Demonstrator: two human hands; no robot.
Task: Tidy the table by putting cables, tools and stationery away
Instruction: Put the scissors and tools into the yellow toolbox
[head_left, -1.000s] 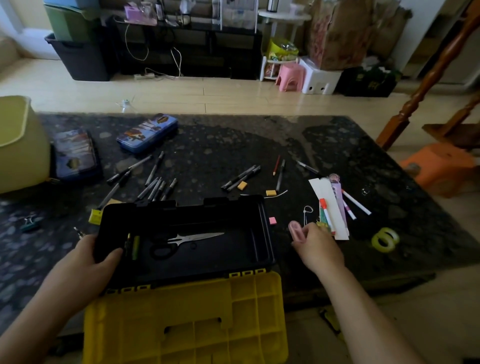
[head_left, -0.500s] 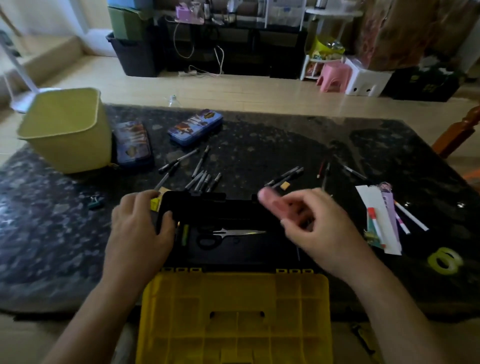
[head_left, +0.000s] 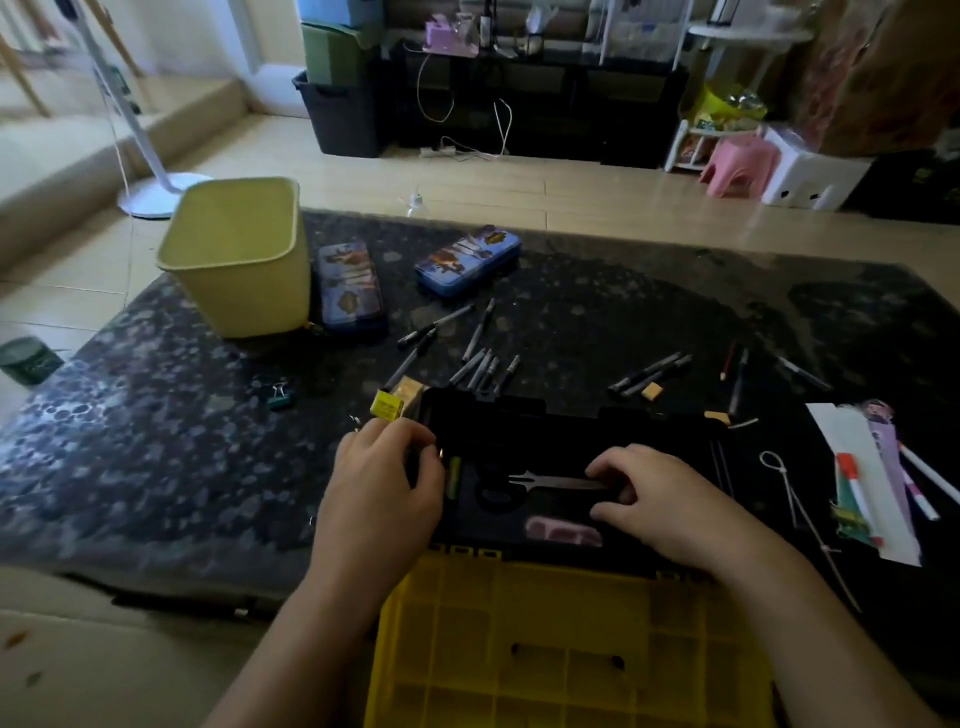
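Scissors (head_left: 550, 482) lay in toolbox (head_left: 561, 421) at table's (head_left: 156, 441) near edge; pens (head_left: 483, 364) behind it, bin (head_left: 239, 260) far left, paper (head_left: 857, 457) w/ markers (head_left: 857, 488) to rt.

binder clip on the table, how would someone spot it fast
Find the yellow bin at the left end of the dark table. Nearer than it, left of the open black toolbox, the binder clip lies alone. It is small and teal with wire handles, unlike the long pens.

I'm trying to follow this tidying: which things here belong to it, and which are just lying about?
Part of the job: toolbox, scissors, pens, markers, binder clip, pencil tins.
Just lying about: pink stool, fan stand, green tin on the floor.
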